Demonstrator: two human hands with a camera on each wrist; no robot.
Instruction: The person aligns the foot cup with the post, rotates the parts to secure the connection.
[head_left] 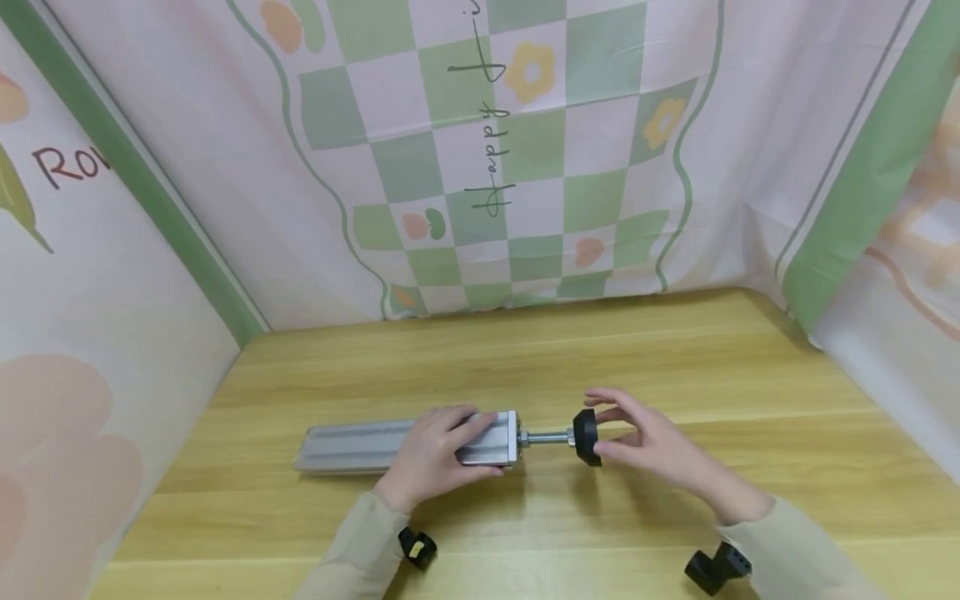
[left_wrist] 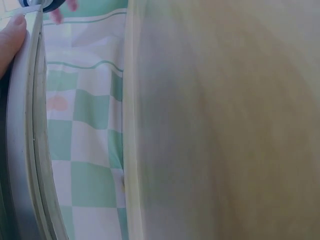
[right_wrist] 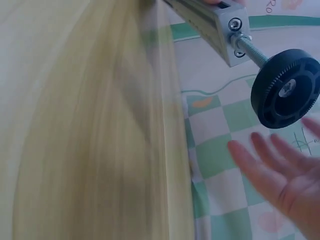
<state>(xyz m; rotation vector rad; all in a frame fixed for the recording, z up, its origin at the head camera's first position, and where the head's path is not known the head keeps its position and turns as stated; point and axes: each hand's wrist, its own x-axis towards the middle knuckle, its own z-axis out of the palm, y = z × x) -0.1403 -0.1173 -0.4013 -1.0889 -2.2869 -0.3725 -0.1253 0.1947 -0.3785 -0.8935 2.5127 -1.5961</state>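
A silver aluminium profile [head_left: 360, 446] lies lengthwise over the wooden table, held across its right part by my left hand [head_left: 438, 454]. The left wrist view shows the thumb [left_wrist: 12, 37] pressing its surface near the end. From its bolted end plate [right_wrist: 231, 40], a threaded rod [head_left: 547, 437] sticks out to the right. At the rod's tip sits a round black levelling foot [right_wrist: 285, 90] with a ridged rim and a screw in its centre. My right hand [head_left: 648, 442] is spread beside the foot; in the right wrist view its fingers [right_wrist: 265, 165] are extended and apart from it.
The wooden table [head_left: 480, 358] runs back to a hanging cloth [head_left: 480, 167] with green checks and flowers. More printed cloth [head_left: 112, 292] closes off the left side, and another panel [head_left: 885, 250] the right. A small black wrist camera [head_left: 417, 548] hangs below the left sleeve.
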